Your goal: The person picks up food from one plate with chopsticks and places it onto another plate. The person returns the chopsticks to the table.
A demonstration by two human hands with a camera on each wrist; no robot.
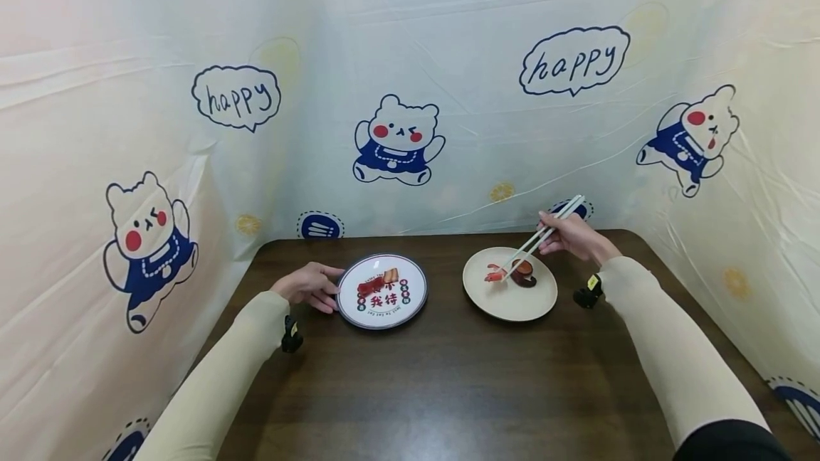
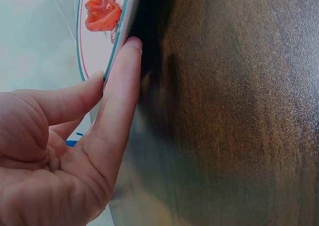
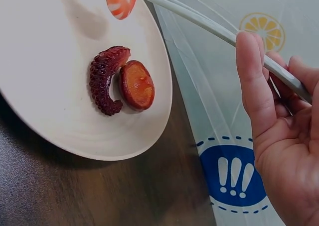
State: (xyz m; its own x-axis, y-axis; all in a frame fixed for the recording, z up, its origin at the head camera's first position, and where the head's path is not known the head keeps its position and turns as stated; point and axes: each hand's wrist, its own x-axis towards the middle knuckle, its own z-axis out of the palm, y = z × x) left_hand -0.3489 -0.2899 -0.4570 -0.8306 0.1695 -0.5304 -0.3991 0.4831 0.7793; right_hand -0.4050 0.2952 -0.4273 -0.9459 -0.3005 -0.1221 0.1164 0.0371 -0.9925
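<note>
My right hand (image 1: 570,237) holds a pair of pale chopsticks (image 1: 539,239), whose tips grip a red-and-white striped shrimp piece (image 1: 495,274) over the cream plate (image 1: 477,297). A shadow falls on the plate beside the shrimp in the right wrist view. On that plate lie a dark purple octopus tentacle (image 3: 102,81) and a round brown slice with an orange face (image 3: 137,86), side by side. With thumb above and fingers along the underside, my left hand (image 1: 310,286) pinches the left rim of a white plate (image 1: 349,287) with red lettering. That plate bears a red, glossy food piece (image 2: 103,12) and a tan one (image 1: 391,276).
Both plates are toward the far side of a dark wooden table (image 1: 435,383), the cream one on the right. A pale printed cloth (image 1: 474,134) hangs behind the table and along both sides.
</note>
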